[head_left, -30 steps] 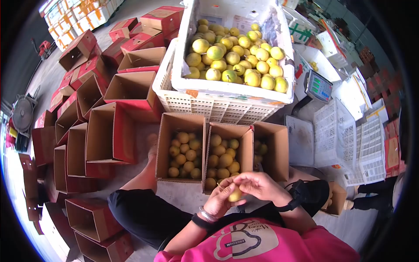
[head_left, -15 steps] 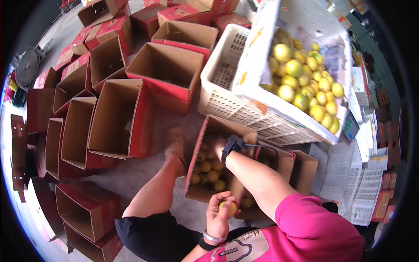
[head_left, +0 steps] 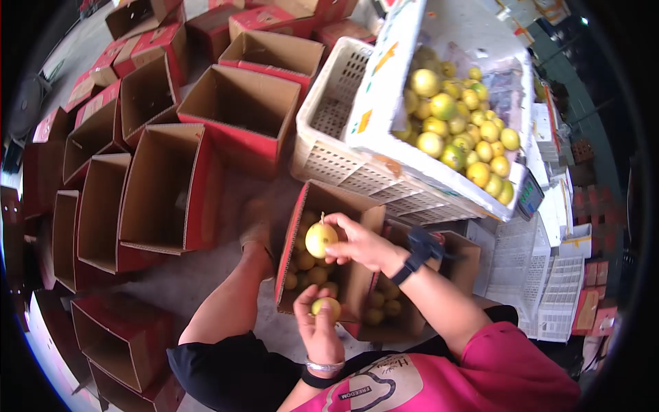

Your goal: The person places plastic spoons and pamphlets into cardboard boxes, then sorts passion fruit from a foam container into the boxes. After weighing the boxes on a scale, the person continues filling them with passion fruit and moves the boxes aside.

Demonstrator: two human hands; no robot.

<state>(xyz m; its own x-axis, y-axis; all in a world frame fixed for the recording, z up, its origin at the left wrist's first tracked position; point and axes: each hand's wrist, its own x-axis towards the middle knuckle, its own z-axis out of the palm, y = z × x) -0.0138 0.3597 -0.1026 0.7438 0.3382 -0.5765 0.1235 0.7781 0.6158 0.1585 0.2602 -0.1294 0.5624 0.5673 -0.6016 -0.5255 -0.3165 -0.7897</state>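
My right hand [head_left: 364,244] grips a round yellow passion fruit [head_left: 321,240] with a short stem, held above an open red-edged cardboard box [head_left: 357,196]. My left hand [head_left: 320,336] is closed around another yellow passion fruit [head_left: 326,310], lower down, by the box's near edge. Several more fruits [head_left: 316,275] lie inside that box, partly hidden by my hands. A dark wristband with a black device [head_left: 424,244] is on my right wrist. To its right, a neighbouring box holds a few fruits [head_left: 383,304].
A white foam box [head_left: 405,147] full of yellow and greenish fruits rests on a white plastic crate [head_left: 329,147] ahead to the right. Beside it is a small digital display [head_left: 530,194]. Several open cardboard boxes [head_left: 161,199] crowd the floor to the left.
My right hand has come up out of the box with a fruit in it. My left hand still holds its fruit and has shifted slightly left in view, as the whole view has.
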